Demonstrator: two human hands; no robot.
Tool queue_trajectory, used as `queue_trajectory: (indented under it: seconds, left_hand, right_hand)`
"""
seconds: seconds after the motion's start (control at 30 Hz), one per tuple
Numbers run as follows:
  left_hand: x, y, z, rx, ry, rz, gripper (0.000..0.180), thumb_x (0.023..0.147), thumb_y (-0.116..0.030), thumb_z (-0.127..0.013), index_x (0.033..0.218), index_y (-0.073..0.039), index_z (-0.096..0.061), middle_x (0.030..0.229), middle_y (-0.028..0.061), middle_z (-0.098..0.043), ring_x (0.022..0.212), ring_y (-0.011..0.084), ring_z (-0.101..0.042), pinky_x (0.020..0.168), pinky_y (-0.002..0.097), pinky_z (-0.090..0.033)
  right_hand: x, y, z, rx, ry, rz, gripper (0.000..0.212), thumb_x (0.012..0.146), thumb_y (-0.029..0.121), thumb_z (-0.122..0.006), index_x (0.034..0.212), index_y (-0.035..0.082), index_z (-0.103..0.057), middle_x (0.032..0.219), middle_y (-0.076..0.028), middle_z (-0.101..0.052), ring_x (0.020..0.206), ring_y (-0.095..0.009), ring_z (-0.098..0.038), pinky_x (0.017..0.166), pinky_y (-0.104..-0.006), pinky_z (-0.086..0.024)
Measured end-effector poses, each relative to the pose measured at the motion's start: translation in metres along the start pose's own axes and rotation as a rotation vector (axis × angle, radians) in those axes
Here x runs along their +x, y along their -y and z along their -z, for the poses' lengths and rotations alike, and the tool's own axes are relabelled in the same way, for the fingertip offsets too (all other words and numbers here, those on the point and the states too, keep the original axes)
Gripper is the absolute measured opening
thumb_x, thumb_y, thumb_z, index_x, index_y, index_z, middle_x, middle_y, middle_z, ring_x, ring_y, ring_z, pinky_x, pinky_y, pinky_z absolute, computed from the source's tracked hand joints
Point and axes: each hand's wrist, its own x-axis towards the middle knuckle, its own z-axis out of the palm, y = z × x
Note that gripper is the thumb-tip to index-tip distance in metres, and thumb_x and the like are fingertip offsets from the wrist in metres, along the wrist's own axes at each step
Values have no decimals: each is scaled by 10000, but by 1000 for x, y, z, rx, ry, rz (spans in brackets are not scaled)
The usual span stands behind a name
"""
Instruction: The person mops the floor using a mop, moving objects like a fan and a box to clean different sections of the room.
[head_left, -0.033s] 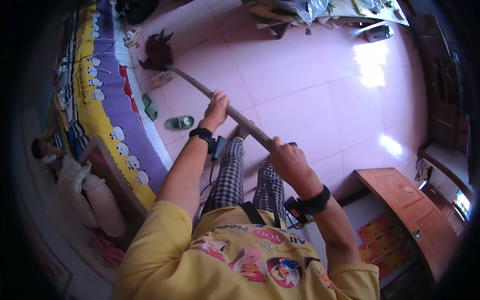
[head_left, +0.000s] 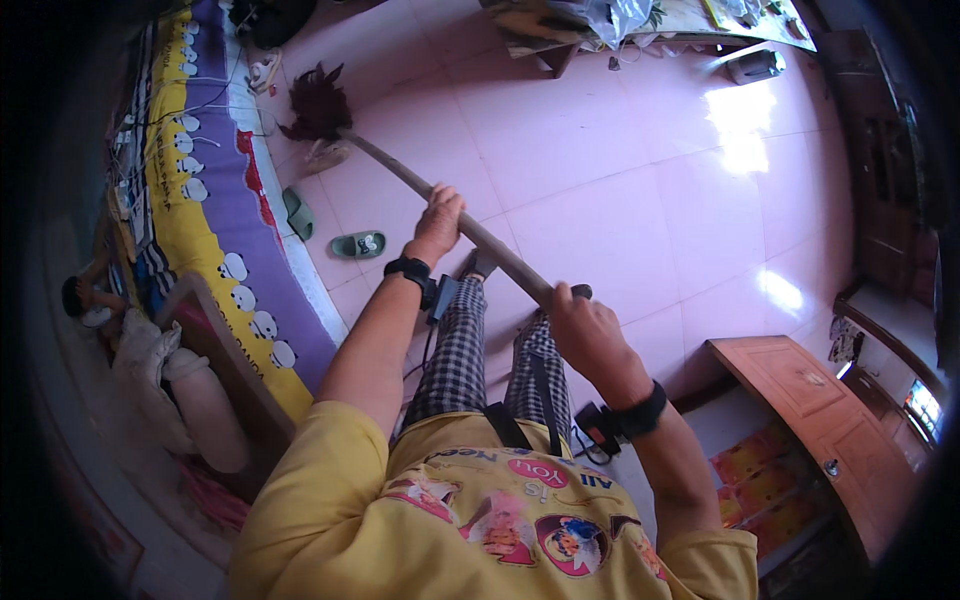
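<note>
A long-handled mop [head_left: 400, 172] slants across the view, its dark red, ragged head [head_left: 318, 103] resting on the floor at the far left. My left hand [head_left: 437, 225] is wrapped round the middle of the wooden pole. Nearer to me, my right hand [head_left: 590, 335] grips the pole close to its top end, with a dark tip showing beside the fingers. A pale thing [head_left: 325, 155], too unclear to name, lies beside the mop head. Closest to the left hand on the floor is a green slipper [head_left: 358, 245].
Another green slipper [head_left: 298, 213] lies against the bed [head_left: 225, 200] with its yellow and purple cover. Pale shoes [head_left: 265, 72] sit beyond it. A low table [head_left: 525, 30] stands at the back, a dark box-like object [head_left: 757, 66] near it. A wooden door [head_left: 790, 385] is at right.
The mop head and both hands have shifted very slightly to the right. My grip on the pole is the same.
</note>
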Motion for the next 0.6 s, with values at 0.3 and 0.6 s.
queue_trajectory:
  seconds: [0.3,0.6]
  left_hand:
    - [-19,-102,-79,-34,388,-127,181,661,1,-562,822,-74,-532,1017,127,-512,1087,323,-423,882,408,-417]
    - [-69,-167,-55,-307,568,-44,200,670,-24,-587,860,-70,-549,1019,120,-524,1080,310,-442,886,397,-415]
  right_hand:
    - [-159,-41,80,61,324,-360,236,790,102,-505,1005,35,-434,677,-214,-572,643,-388,-578,539,-464,-452]
    - [-188,-49,128,131,466,-496,334,711,113,-626,1005,34,-489,712,-208,-565,678,-381,-563,583,-435,-443]
